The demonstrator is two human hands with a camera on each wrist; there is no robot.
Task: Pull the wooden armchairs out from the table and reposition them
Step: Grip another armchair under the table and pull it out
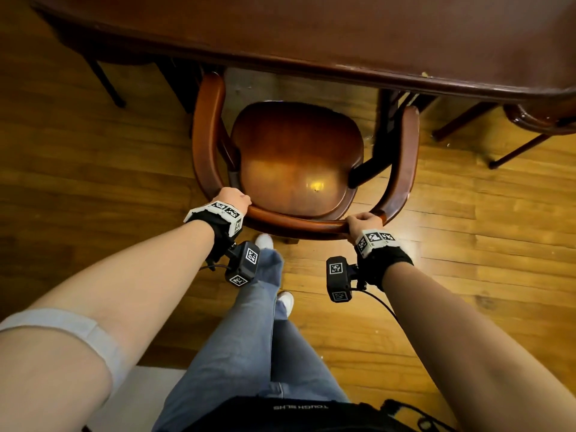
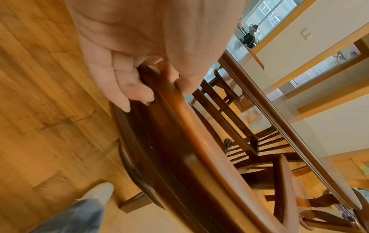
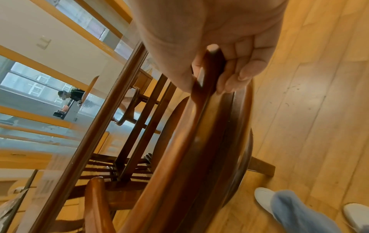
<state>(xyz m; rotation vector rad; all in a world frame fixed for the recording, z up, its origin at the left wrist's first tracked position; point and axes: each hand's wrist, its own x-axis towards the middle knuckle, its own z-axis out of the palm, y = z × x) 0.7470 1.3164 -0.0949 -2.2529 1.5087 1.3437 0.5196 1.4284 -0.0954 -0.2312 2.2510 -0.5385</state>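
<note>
A dark wooden armchair (image 1: 296, 157) with a curved back rail stands in front of me, its armrest tips just at the edge of the dark wooden table (image 1: 343, 35). My left hand (image 1: 232, 198) grips the back rail at its left bend. My right hand (image 1: 363, 222) grips the same rail at its right bend. In the left wrist view my left hand (image 2: 139, 78) has its fingers curled under the chair's rail (image 2: 199, 149) and the thumb on top. In the right wrist view my right hand (image 3: 219, 66) wraps the rail (image 3: 189, 141) likewise.
Another chair (image 1: 542, 120) is tucked under the table at the right, and chair legs (image 1: 106, 79) show under the table at the left. My legs and white shoes (image 1: 265, 241) stand right behind the chair on the wooden floor (image 1: 78, 157).
</note>
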